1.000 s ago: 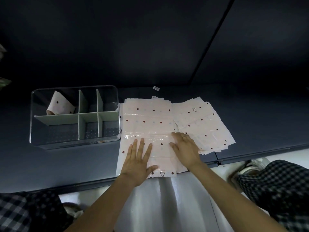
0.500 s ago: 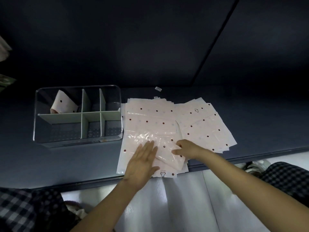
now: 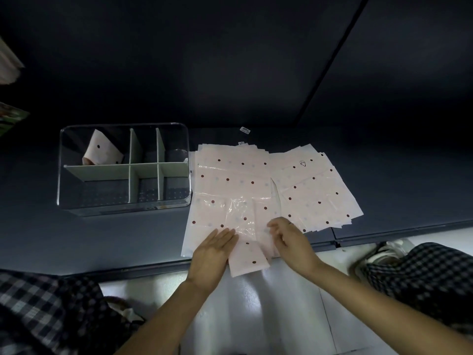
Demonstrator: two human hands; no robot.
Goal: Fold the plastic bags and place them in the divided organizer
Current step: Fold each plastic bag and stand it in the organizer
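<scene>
Change: since half a second ago the top plastic bag (image 3: 245,242) has gone from a rumpled sheet to a narrow strip folded lengthwise, and the right hand has moved from the bag's right edge in over the fold.
Left hand (image 3: 211,254): flat, fingers straight and together, pressing on the strip's left side.
Right hand (image 3: 291,239): fingers loosely curled over the strip's right edge; motion blur hides whether they pinch the plastic, so I cannot tell.
Folded strip: pink with dark red dots, lying on the near part of the left stack of bags (image 3: 230,180), its near end hanging past the tabletop (image 3: 102,239) edge.
Second stack (image 3: 314,193): fanned out just right of the first, overlapping it.
Divided organizer (image 3: 124,167): clear box with pale green dividers, just left of the stacks on the tabletop.
Organizer contents: one folded bag (image 3: 102,149) stands tilted in the far-left compartment.
Foreground: checked trousers (image 3: 422,272) at both lower corners.
</scene>
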